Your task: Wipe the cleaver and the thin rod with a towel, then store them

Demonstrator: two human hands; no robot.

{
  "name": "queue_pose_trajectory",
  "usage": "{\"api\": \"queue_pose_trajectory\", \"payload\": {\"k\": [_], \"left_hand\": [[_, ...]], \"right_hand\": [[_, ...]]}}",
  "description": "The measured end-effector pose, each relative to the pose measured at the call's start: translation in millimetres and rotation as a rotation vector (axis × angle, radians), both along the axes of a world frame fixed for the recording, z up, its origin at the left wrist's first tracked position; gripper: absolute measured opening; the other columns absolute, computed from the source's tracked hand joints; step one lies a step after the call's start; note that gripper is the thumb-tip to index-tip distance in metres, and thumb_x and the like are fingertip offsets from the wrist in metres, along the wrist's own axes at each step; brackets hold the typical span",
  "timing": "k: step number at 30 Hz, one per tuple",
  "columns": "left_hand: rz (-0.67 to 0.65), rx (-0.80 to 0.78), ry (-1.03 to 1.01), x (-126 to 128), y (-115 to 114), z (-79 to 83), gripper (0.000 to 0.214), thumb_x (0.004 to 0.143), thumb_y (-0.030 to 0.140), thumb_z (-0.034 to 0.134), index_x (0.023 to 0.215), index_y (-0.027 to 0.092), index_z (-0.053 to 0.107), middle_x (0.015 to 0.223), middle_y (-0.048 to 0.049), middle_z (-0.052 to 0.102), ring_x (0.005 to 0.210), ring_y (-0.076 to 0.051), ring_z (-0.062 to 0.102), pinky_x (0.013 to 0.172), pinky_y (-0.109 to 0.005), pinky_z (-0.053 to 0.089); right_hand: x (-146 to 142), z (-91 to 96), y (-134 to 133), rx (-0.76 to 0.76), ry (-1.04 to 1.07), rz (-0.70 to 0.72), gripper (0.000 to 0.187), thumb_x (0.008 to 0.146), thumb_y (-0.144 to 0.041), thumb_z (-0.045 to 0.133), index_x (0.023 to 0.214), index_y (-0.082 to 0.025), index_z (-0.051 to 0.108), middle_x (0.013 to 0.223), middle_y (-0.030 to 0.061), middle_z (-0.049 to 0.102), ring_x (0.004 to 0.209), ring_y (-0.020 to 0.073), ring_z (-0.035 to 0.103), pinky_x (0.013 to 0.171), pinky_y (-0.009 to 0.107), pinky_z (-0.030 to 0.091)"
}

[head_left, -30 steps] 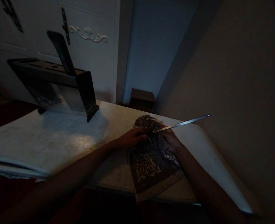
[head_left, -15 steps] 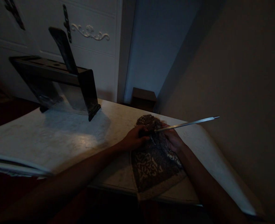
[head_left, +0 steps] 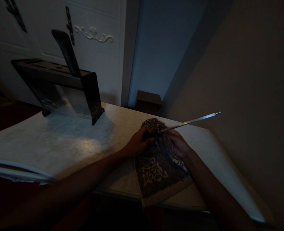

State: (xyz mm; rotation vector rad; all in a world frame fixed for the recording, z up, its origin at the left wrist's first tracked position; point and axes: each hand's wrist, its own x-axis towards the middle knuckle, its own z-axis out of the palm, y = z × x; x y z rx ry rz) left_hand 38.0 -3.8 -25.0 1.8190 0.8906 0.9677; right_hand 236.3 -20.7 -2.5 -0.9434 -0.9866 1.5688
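Clasps the dark handle (head_left: 149,135) of a slim metal rod (head_left: 192,121) in the left hand (head_left: 138,142), with the grip curled round it and the thumb laid along the near side. Gathers a brown patterned cloth (head_left: 153,173) in the right hand (head_left: 179,144), with the grip bent round its bunched upper part, close by the rod; in such dim light, cannot tell for certain of any contact between the right hand and the metal. Points the rod across and past the right hand, slanting slightly upward to the right, with the tip seen against the brown wall (head_left: 240,73). Has the lower part of the cloth, with its pale scrolling motif and light border, spread over the tabletop (head_left: 81,141) as far as the near edge. Stretches both forearms in from the near side. Has a black holder (head_left: 57,80) standing well off to the left on the same tabletop, with an upright black handle (head_left: 68,53) sticking out of its slotted top. Faces white panelled doors (head_left: 105,73) behind that, with a raised scroll ornament (head_left: 93,34), and a low brown box (head_left: 148,100) beyond the far edge.
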Motion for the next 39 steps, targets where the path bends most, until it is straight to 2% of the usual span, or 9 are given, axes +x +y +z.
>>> {"api": "queue_pose_trajectory", "payload": {"k": [5, 11, 16, 22, 25, 28, 33, 36, 39], "left_hand": [[-0.025, -0.012, 0.022, 0.0, -3.5, 4.6, 0.031, 0.084, 0.039, 0.052, 0.105, 0.017, 0.048, 0.101, -0.0062, 0.057, 0.095, -0.022, 0.054, 0.086, -0.035, 0.043], [-0.101, -0.062, -0.004, -1.0, -5.4, 7.1, 0.035, 0.092, 0.038, 0.039, 0.116, 0.015, 0.049, 0.116, -0.0101, 0.057, 0.111, -0.024, 0.052, 0.098, -0.039, 0.039], [-0.05, 0.046, 0.017, -1.4, -2.0, 5.2, 0.031, 0.089, 0.033, 0.044, 0.113, 0.015, 0.051, 0.114, -0.0108, 0.059, 0.109, -0.024, 0.054, 0.098, -0.039, 0.04], [0.024, 0.108, 0.031, -3.9, 2.1, 5.8, 0.026, 0.077, 0.025, 0.058, 0.101, 0.016, 0.056, 0.102, -0.0076, 0.063, 0.098, -0.023, 0.058, 0.089, -0.037, 0.045], [0.02, 0.109, 0.041, -4.8, 2.5, 5.7, 0.024, 0.074, 0.025, 0.061, 0.097, 0.017, 0.056, 0.097, -0.0061, 0.064, 0.095, -0.023, 0.059, 0.087, -0.036, 0.045], [0.015, 0.103, 0.04, -4.5, 2.8, 4.6, 0.024, 0.074, 0.025, 0.061, 0.096, 0.018, 0.055, 0.096, -0.0048, 0.064, 0.093, -0.023, 0.059, 0.085, -0.035, 0.045], [-0.007, 0.109, 0.041, -3.6, 4.0, 2.0, 0.022, 0.077, 0.029, 0.059, 0.095, 0.017, 0.054, 0.095, -0.0051, 0.064, 0.089, -0.021, 0.059, 0.081, -0.033, 0.046], [-0.033, 0.113, 0.04, -3.9, 4.4, 1.9, 0.026, 0.079, 0.031, 0.058, 0.099, 0.016, 0.055, 0.098, -0.0067, 0.064, 0.09, -0.022, 0.059, 0.082, -0.034, 0.046], [-0.07, 0.106, 0.055, -3.9, 4.0, 3.7, 0.032, 0.082, 0.035, 0.056, 0.108, 0.016, 0.058, 0.107, -0.0083, 0.066, 0.098, -0.024, 0.06, 0.088, -0.035, 0.045]], "right_hand": [[-0.6, 0.6, -0.7, 0.016, -0.012, 0.0, 0.028, 0.063, -0.022, 0.08, 0.089, -0.02, 0.07, 0.088, 0.004, 0.074, 0.088, 0.0229, 0.069, 0.074, 0.03, 0.056], [-1.5, 2.3, -1.8, 0.024, -0.001, -0.001, 0.028, 0.063, -0.025, 0.081, 0.088, -0.02, 0.07, 0.091, 0.0047, 0.074, 0.093, 0.0248, 0.068, 0.08, 0.034, 0.056], [0.1, 0.1, -0.3, 0.027, -0.012, -0.02, 0.028, 0.062, -0.024, 0.08, 0.087, -0.02, 0.07, 0.087, 0.0042, 0.074, 0.089, 0.0245, 0.069, 0.08, 0.035, 0.056], [3.6, -6.1, 1.3, 0.009, -0.033, -0.05, 0.025, 0.059, -0.023, 0.081, 0.081, -0.018, 0.07, 0.077, 0.0035, 0.073, 0.071, 0.021, 0.069, 0.066, 0.029, 0.056], [2.1, -5.3, 0.7, 0.031, -0.043, -0.062, 0.03, 0.06, -0.023, 0.081, 0.088, -0.019, 0.069, 0.08, 0.0018, 0.073, 0.076, 0.0215, 0.069, 0.071, 0.031, 0.056], [-0.6, -2.3, -0.2, 0.042, -0.032, -0.057, 0.027, 0.061, -0.023, 0.08, 0.085, -0.019, 0.068, 0.08, 0.0022, 0.073, 0.085, 0.0242, 0.069, 0.078, 0.034, 0.056], [-1.8, 1.0, -1.6, 0.022, -0.027, -0.033, 0.03, 0.06, -0.022, 0.08, 0.089, -0.018, 0.07, 0.083, 0.0038, 0.073, 0.084, 0.0244, 0.069, 0.078, 0.034, 0.056], [-2.1, 2.7, -2.5, 0.008, -0.026, 0.006, 0.031, 0.06, -0.022, 0.079, 0.09, -0.018, 0.07, 0.085, 0.0048, 0.073, 0.084, 0.0251, 0.069, 0.079, 0.035, 0.056], [-2.9, 3.7, -3.1, 0.004, -0.021, -0.032, 0.03, 0.059, -0.021, 0.079, 0.088, -0.018, 0.07, 0.082, 0.0041, 0.073, 0.085, 0.0259, 0.069, 0.08, 0.036, 0.056]]}}
